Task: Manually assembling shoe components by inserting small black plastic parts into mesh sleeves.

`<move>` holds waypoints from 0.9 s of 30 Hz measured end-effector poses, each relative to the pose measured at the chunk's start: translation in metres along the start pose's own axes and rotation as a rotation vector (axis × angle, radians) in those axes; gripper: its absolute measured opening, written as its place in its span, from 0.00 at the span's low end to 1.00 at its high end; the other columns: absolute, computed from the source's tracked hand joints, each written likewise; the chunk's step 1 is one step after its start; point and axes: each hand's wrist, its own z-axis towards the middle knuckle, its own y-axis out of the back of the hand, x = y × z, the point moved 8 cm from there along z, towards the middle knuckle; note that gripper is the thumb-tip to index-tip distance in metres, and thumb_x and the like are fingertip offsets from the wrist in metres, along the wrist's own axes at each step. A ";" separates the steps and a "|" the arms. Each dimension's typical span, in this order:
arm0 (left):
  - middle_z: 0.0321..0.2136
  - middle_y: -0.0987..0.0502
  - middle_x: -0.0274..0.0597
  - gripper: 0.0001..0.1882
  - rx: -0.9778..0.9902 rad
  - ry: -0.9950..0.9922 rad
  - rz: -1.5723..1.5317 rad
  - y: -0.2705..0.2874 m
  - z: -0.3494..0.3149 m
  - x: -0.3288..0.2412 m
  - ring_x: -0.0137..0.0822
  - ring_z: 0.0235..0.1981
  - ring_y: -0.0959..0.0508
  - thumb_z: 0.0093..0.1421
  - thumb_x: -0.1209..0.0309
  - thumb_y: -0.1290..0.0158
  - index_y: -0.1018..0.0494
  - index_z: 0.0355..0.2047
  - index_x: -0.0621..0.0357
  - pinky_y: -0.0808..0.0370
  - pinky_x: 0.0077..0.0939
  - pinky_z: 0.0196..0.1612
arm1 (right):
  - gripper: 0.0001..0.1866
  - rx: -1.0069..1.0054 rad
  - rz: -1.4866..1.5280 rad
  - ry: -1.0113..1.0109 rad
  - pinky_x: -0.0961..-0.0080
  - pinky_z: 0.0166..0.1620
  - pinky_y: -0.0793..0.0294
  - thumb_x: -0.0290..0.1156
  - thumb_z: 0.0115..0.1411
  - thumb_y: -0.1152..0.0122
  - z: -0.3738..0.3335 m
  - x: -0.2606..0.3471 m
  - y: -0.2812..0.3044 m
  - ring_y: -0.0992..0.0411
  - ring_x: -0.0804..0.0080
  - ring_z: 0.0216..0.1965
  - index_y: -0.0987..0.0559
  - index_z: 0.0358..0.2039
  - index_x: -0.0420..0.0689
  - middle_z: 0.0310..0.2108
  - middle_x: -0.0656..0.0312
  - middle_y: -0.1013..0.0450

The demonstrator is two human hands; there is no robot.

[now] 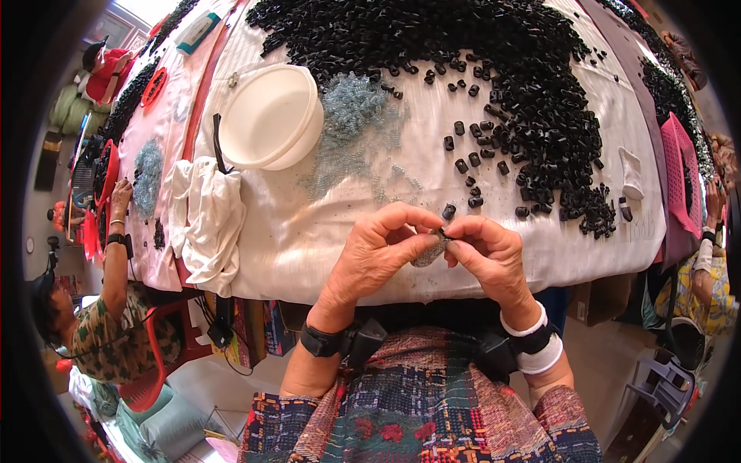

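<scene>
My left hand (380,253) and my right hand (491,251) meet near the table's front edge, fingertips pinched close together. Between them is a small black piece (443,233), its exact kind too small to tell. A grey, speckled rounded thing (427,256) shows just under the left fingertips; I cannot make out what it is. Just beyond my fingers stands one small black cylindrical part (449,211). A heap of similar black parts (532,116) spreads over the far and right side. Left of centre lies a pile of small clear bluish pieces (351,108).
A white plastic basin (266,116) stands at the left, with a crumpled white cloth (207,224) nearer me. At the right lie a small white pouch (631,173) and a pink basket (679,174). People work at both sides; a red chair (158,363) is at the left.
</scene>
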 end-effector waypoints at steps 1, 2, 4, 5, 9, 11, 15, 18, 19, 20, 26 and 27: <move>0.30 0.25 0.33 0.07 0.020 -0.042 0.070 -0.002 0.000 -0.004 0.20 0.34 0.27 0.58 0.75 0.46 0.26 0.37 0.61 0.28 0.17 0.36 | 0.08 0.021 -0.015 -0.035 0.88 0.32 0.30 0.20 0.56 0.42 -0.001 -0.001 0.000 0.31 0.85 0.28 0.25 0.38 0.38 0.28 0.68 0.28; 0.29 0.26 0.32 0.06 0.041 -0.084 0.141 -0.004 0.000 -0.008 0.20 0.32 0.27 0.56 0.76 0.45 0.26 0.35 0.61 0.29 0.17 0.34 | 0.07 0.042 -0.030 -0.070 0.89 0.32 0.30 0.20 0.57 0.43 -0.001 -0.003 0.000 0.31 0.85 0.27 0.25 0.38 0.38 0.27 0.68 0.28; 0.29 0.28 0.32 0.05 0.033 -0.165 0.296 -0.005 0.002 -0.014 0.20 0.31 0.28 0.56 0.75 0.45 0.27 0.33 0.60 0.30 0.17 0.32 | 0.08 0.061 -0.035 -0.098 0.88 0.33 0.30 0.21 0.57 0.43 -0.002 -0.004 0.003 0.31 0.85 0.29 0.25 0.38 0.38 0.28 0.68 0.28; 0.28 0.29 0.31 0.05 0.024 -0.247 0.451 -0.007 0.002 -0.020 0.21 0.29 0.29 0.55 0.74 0.44 0.27 0.32 0.60 0.31 0.16 0.30 | 0.08 0.083 -0.042 -0.125 0.88 0.35 0.30 0.21 0.57 0.43 -0.003 -0.006 0.002 0.31 0.85 0.30 0.25 0.39 0.38 0.30 0.68 0.28; 0.28 0.32 0.32 0.06 0.025 -0.266 0.386 -0.009 0.001 -0.015 0.21 0.26 0.32 0.54 0.74 0.44 0.28 0.31 0.59 0.33 0.16 0.29 | 0.10 0.112 -0.014 -0.125 0.87 0.38 0.31 0.21 0.57 0.43 -0.003 -0.004 -0.003 0.31 0.85 0.34 0.26 0.40 0.38 0.32 0.67 0.28; 0.29 0.33 0.31 0.05 0.018 -0.235 0.333 -0.010 0.002 -0.012 0.21 0.26 0.33 0.56 0.73 0.45 0.28 0.31 0.59 0.33 0.16 0.31 | 0.11 0.096 0.130 -0.112 0.87 0.40 0.32 0.21 0.57 0.43 -0.003 -0.003 -0.008 0.32 0.85 0.35 0.27 0.42 0.37 0.34 0.67 0.29; 0.29 0.32 0.30 0.06 0.030 -0.107 0.128 -0.013 0.000 -0.001 0.20 0.27 0.33 0.57 0.72 0.45 0.29 0.32 0.59 0.33 0.15 0.31 | 0.11 0.097 0.104 -0.128 0.87 0.36 0.32 0.21 0.56 0.42 -0.005 -0.006 -0.010 0.32 0.84 0.33 0.25 0.41 0.38 0.34 0.67 0.28; 0.28 0.32 0.26 0.05 0.000 -0.073 0.129 -0.011 0.001 0.004 0.17 0.28 0.34 0.59 0.73 0.47 0.30 0.33 0.61 0.34 0.12 0.31 | 0.11 0.011 -0.271 0.157 0.86 0.33 0.33 0.21 0.54 0.40 -0.007 0.007 -0.001 0.33 0.83 0.31 0.24 0.39 0.39 0.34 0.65 0.29; 0.27 0.32 0.26 0.05 -0.025 -0.022 0.076 -0.010 0.001 0.009 0.17 0.27 0.35 0.60 0.72 0.47 0.30 0.33 0.60 0.35 0.12 0.30 | 0.10 -0.027 -0.287 0.168 0.86 0.32 0.33 0.21 0.53 0.39 -0.007 0.009 -0.002 0.33 0.82 0.31 0.23 0.38 0.39 0.34 0.65 0.29; 0.26 0.32 0.25 0.05 -0.049 0.028 0.022 -0.009 0.000 0.014 0.17 0.26 0.35 0.60 0.71 0.47 0.30 0.33 0.59 0.35 0.11 0.30 | 0.10 -0.065 -0.304 0.179 0.86 0.30 0.33 0.21 0.52 0.38 -0.008 0.011 -0.001 0.33 0.81 0.30 0.23 0.37 0.40 0.34 0.64 0.29; 0.27 0.28 0.27 0.08 -0.097 0.030 -0.122 -0.010 -0.001 0.018 0.16 0.27 0.32 0.59 0.67 0.46 0.29 0.34 0.58 0.33 0.12 0.29 | 0.18 0.037 -0.172 0.099 0.84 0.34 0.33 0.23 0.55 0.42 -0.009 0.016 -0.010 0.34 0.81 0.33 0.27 0.47 0.39 0.36 0.64 0.30; 0.27 0.28 0.27 0.08 -0.092 0.030 -0.123 -0.012 -0.001 0.017 0.16 0.27 0.32 0.59 0.67 0.46 0.29 0.34 0.58 0.33 0.12 0.29 | 0.18 0.033 -0.175 0.099 0.84 0.34 0.33 0.23 0.55 0.42 -0.010 0.014 -0.010 0.34 0.81 0.33 0.27 0.47 0.39 0.36 0.64 0.30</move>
